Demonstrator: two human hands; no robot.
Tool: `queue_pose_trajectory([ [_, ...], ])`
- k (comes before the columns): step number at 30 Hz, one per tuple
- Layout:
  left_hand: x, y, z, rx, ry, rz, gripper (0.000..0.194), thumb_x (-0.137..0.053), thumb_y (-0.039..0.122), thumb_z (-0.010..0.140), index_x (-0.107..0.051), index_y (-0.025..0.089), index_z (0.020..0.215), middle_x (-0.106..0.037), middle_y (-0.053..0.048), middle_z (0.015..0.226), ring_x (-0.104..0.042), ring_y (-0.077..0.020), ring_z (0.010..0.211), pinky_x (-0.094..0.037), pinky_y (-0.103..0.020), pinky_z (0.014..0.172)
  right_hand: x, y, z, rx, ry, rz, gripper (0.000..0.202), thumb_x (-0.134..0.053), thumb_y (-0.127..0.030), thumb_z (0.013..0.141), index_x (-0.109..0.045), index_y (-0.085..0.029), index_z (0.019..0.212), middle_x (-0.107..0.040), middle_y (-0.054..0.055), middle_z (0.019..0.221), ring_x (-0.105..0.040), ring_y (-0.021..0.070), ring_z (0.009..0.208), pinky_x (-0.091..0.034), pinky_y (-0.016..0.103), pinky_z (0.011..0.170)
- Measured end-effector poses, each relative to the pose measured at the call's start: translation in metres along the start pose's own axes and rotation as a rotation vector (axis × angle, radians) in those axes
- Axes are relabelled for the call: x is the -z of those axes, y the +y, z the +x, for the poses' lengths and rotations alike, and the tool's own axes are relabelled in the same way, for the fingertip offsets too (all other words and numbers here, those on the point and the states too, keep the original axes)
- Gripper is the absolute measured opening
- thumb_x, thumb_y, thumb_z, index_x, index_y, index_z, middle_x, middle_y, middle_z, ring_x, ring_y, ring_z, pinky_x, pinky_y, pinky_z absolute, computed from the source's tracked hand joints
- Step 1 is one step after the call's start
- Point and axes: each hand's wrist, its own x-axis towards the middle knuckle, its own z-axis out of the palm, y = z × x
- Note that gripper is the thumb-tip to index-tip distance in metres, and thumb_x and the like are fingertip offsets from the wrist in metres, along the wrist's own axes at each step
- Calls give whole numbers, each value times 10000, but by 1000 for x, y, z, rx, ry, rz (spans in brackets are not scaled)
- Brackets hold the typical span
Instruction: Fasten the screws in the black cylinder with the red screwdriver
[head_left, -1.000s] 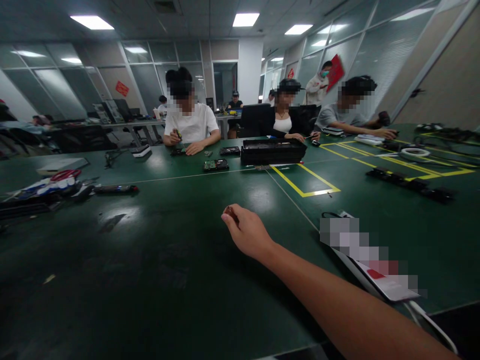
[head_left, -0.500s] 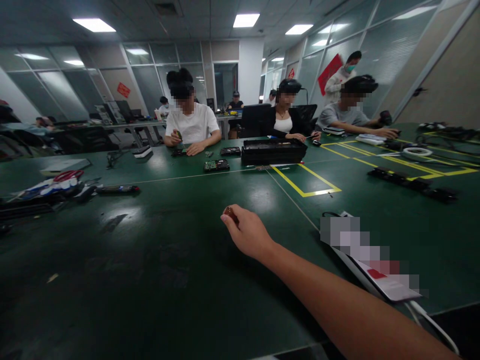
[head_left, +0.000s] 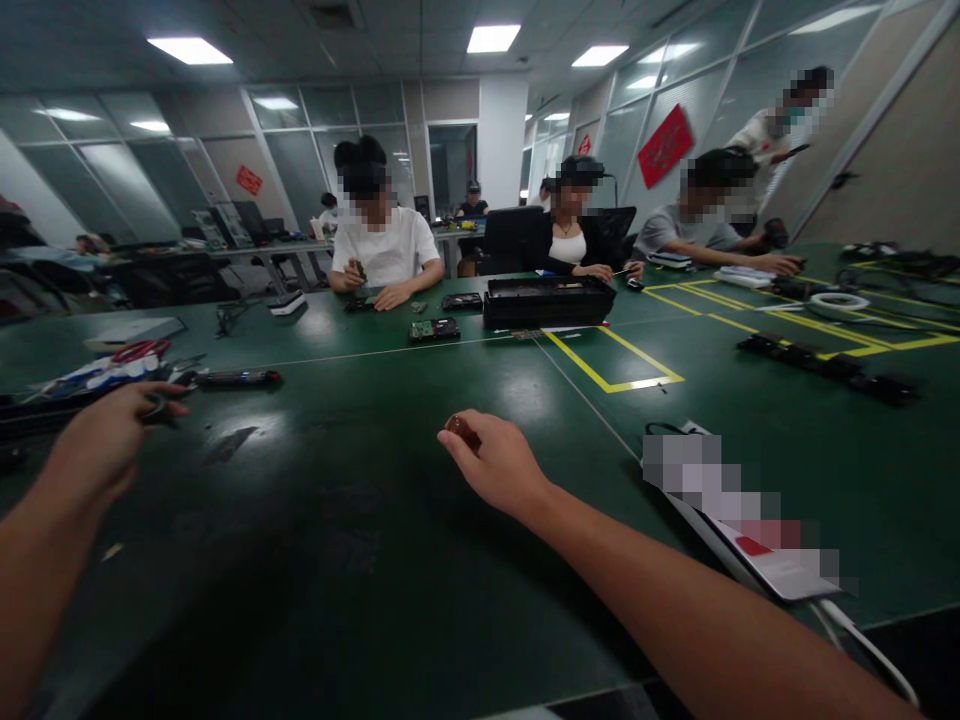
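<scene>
My right hand point(head_left: 499, 460) is closed around a small, shiny brown object point(head_left: 463, 432), just over the middle of the green table point(head_left: 420, 590). On the left, my left hand point(head_left: 105, 440) has its fingers bent about a small dark thing point(head_left: 157, 408), too blurred to name. Just beyond that hand lie a pile of tools and cables with red handles point(head_left: 139, 352) and a dark rod-shaped tool point(head_left: 238, 379).
A long black case point(head_left: 549, 305) and a circuit board part point(head_left: 433, 330) sit across the table, before seated people. Yellow tape point(head_left: 645, 386) marks the surface. At right are a white power strip-like device point(head_left: 795, 580) and a dark bar point(head_left: 825, 368).
My left hand has come into view at the left, beside the tools. My right hand stays almost where it was. The standing person in the background has moved right.
</scene>
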Motion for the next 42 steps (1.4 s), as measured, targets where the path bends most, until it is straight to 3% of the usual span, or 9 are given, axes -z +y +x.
queue_pose_trajectory([
  [2,-33,9,-12,67,-85,-191,245,-420,27,763,-604,95,909,-594,56,740,-538,-85,823,-364,-222,846,1,0,-1,1,17,11,238,-527,-375,994,-669,-189,947,-645,24,789,-561,158,703,-388,292,624],
  [7,-113,32,-76,-10,-505,-528,198,-489,217,715,-582,144,873,-620,-23,784,-574,-176,837,-427,-275,768,4,-1,-3,4,107,34,260,-533,-401,979,-644,-191,874,-625,9,727,-560,151,656,-387,291,609],
  [9,-137,34,-101,-84,-644,-519,229,-471,336,792,-566,159,903,-613,-46,841,-576,-208,871,-433,-312,762,4,-2,-3,-3,143,58,281,-546,-424,966,-613,-198,813,-589,-11,664,-544,140,605,-374,283,584],
  [12,-159,30,-128,-273,-689,-263,253,-524,362,807,-532,183,986,-589,-35,908,-556,-215,895,-427,-333,790,4,-3,-4,-10,190,110,276,-566,-442,945,-591,-212,795,-563,-29,624,-519,129,558,-370,272,558],
  [15,-166,20,-140,-413,-706,-34,282,-566,315,848,-497,205,1098,-587,-29,979,-555,-205,893,-426,-334,792,5,-5,-6,27,250,180,210,-540,-386,954,-604,-212,855,-599,-14,672,-557,140,602,-418,273,594],
  [20,-163,12,-142,-560,-759,38,222,-576,320,911,-565,222,1111,-621,-41,1095,-574,-223,996,-441,-356,855,5,-5,-11,102,327,288,169,-502,-326,981,-620,-216,1030,-687,28,843,-658,170,771,-496,301,732],
  [31,-165,12,-142,-610,-719,-34,280,-655,295,889,-639,231,1161,-670,-43,1161,-611,-235,1085,-464,-383,961,1,-4,-10,107,228,197,158,-531,-308,962,-625,-216,1048,-728,46,897,-693,191,807,-514,315,725],
  [38,-166,7,-139,-609,-715,-58,293,-662,317,897,-634,247,1181,-660,-33,1180,-602,-225,1105,-460,-378,973,2,-3,-9,81,278,67,308,-655,-411,890,-548,-215,678,-587,-23,591,-540,124,527,-375,261,521],
  [42,-164,9,-139,-614,-717,-58,279,-661,305,897,-641,244,1168,-663,-33,1165,-606,-223,1094,-464,-373,962,2,-3,-8,74,273,42,339,-667,-422,882,-523,-215,656,-548,-37,567,-506,113,511,-343,256,512],
])
